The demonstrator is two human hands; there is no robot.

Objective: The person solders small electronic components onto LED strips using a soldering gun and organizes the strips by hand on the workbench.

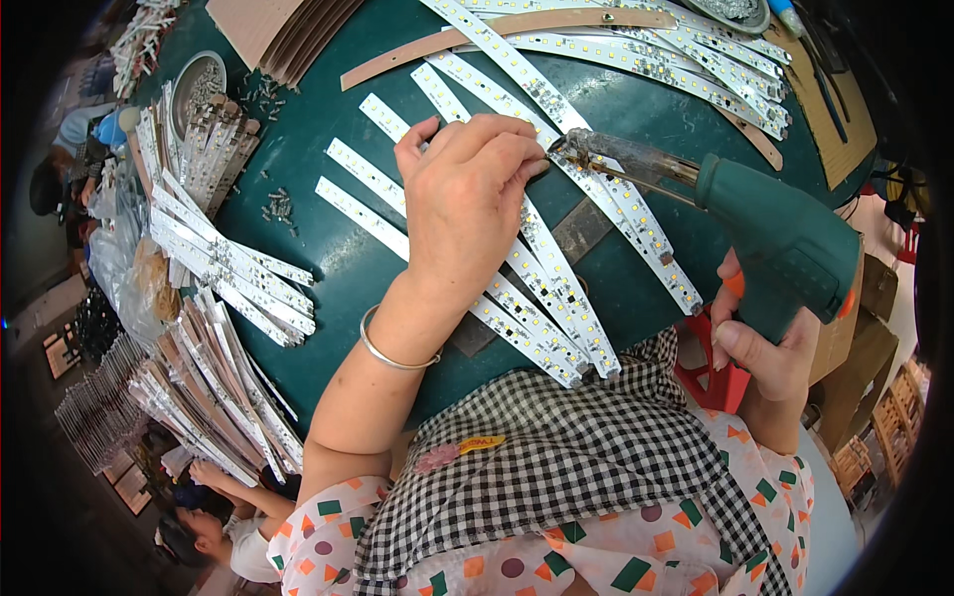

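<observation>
Green tool's tip meets a white LED strip beside the left fingertips

A white LED strip (628,204) lies slantwise on the green table (348,268), right of the left hand, overlapping a neighbouring strip. At its middle stretch is the dark tip of a green pistol-grip tool (780,233); whether the tip touches the strip or sits just above it, I cannot tell.

The right hand (770,348) is wrapped around the tool's handle, a finger at the orange trigger. The left hand (472,179) is just beside the tip, thumb and fingers drawn together; whether anything is pinched between them, I cannot tell. A bangle (374,343) circles that forearm.

Under the left hand and wrist, more strips (363,214) lie side by side, fanned toward the checkered apron (556,447). Beyond them, a long brown strip (417,55) crosses a loose pile of white strips (686,60).

Farther left are small metal parts (278,206), a crossed heap of strips (234,263) and a round dish (177,99). Stacked cardboard (273,30) is at the far edge. A co-worker (204,531) is at lower left.
</observation>
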